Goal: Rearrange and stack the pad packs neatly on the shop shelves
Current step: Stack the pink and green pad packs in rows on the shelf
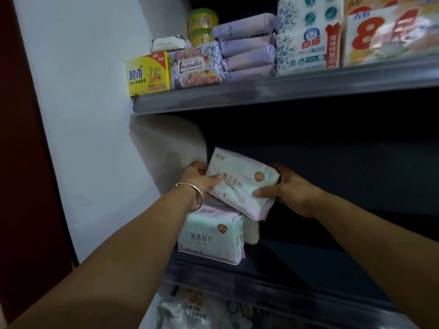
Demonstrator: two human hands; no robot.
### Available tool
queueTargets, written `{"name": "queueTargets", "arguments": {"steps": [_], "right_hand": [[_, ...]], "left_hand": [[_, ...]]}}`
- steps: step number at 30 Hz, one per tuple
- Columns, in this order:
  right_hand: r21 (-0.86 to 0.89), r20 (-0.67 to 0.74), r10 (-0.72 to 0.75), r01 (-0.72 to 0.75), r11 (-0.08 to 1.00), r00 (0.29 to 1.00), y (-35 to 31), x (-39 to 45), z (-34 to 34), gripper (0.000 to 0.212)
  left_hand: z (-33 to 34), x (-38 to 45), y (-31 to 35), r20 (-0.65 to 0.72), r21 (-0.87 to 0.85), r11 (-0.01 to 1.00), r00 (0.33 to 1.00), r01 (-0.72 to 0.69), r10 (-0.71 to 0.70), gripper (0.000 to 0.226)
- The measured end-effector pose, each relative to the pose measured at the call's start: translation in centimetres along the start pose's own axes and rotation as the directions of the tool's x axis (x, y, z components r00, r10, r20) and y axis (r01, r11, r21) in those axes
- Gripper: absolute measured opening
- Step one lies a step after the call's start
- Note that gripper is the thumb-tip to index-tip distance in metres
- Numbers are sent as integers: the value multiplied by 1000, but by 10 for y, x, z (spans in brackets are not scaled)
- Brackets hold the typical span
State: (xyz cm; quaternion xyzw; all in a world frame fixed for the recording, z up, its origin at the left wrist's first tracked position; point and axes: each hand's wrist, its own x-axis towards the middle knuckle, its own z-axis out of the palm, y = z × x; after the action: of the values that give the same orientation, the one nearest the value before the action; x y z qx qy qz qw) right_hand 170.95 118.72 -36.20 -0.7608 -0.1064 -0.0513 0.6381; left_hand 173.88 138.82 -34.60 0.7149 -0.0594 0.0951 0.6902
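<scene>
A white and pink pad pack (240, 184) is tilted in the air at the left end of the dark middle shelf (297, 279). My left hand (198, 178) grips its left edge, thumb on the front. My right hand (288, 188) grips its right edge the same way. Below it a second pad pack (210, 236) of the same kind stands upright on the shelf, and a slimmer pale pack (251, 230) shows just behind its right side. A silver bangle sits on my left wrist.
The upper shelf (273, 90) carries a yellow soap box (148, 73), a Lavender pack (196, 67), stacked purple packs (248, 47) and blue-white soap boxes (307, 36). A white wall (90, 115) bounds the left. More white packs (190, 309) lie on the shelf below.
</scene>
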Motion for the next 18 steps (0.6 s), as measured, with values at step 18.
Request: {"name": "queueTargets", "arguments": {"steps": [18], "right_hand": [[-105, -422, -279, 259, 960, 863, 21, 159, -4, 57]], "left_hand": [[12, 113, -36, 124, 613, 759, 975, -220, 183, 39]]}}
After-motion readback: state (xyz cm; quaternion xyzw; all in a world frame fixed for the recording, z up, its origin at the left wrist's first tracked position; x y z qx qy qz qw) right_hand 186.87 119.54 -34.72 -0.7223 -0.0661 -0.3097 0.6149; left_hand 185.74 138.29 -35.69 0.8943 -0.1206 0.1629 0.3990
